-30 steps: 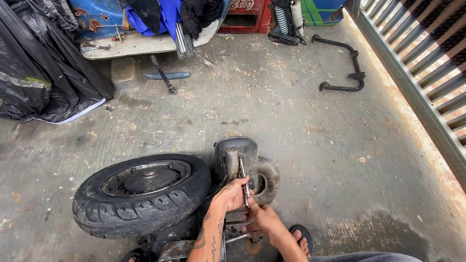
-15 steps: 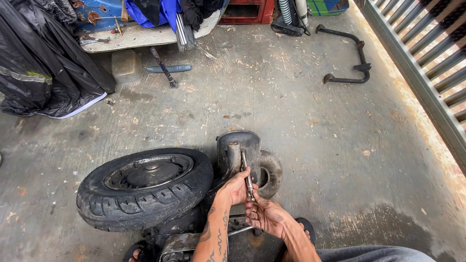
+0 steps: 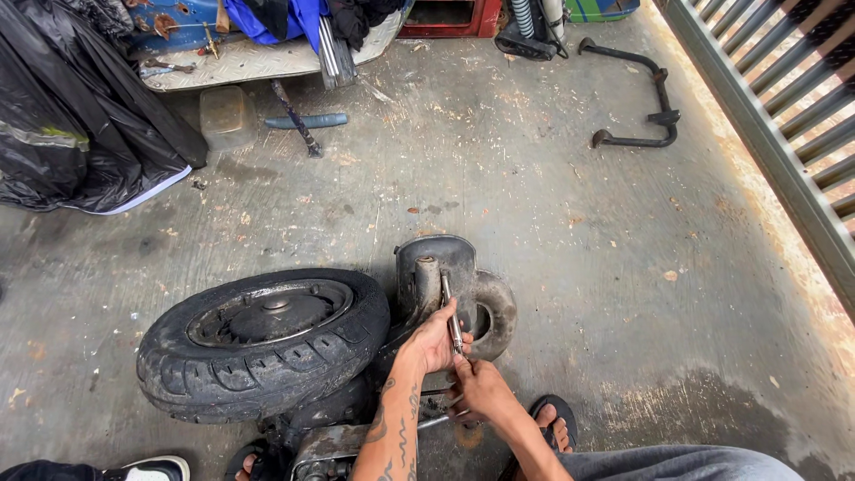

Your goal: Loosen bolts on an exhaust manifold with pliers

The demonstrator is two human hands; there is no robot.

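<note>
Both hands sit slightly higher against the engine than a moment ago, and the slim metal tool (image 3: 452,322) stands nearly upright. Left hand (image 3: 434,340) has its grip closed around the tool beside the grey engine casing (image 3: 436,272); right hand (image 3: 478,389) is curled just below, its grip unclear. Black tyre (image 3: 263,343) lies to the left on the concrete floor (image 3: 552,223).

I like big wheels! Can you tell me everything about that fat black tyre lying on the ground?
The fat black rubber tyre lies almost flat on the grey concrete floor, tilted slightly. Its chunky tread blocks look dusty and worn. It sits on a dark metal wheel rim with a round hub in the middle. It is still joined to a grimy grey metal engine casing on its right side. The person's left hand is close beside it, holding a thin metal tool, not the tyre.
</note>
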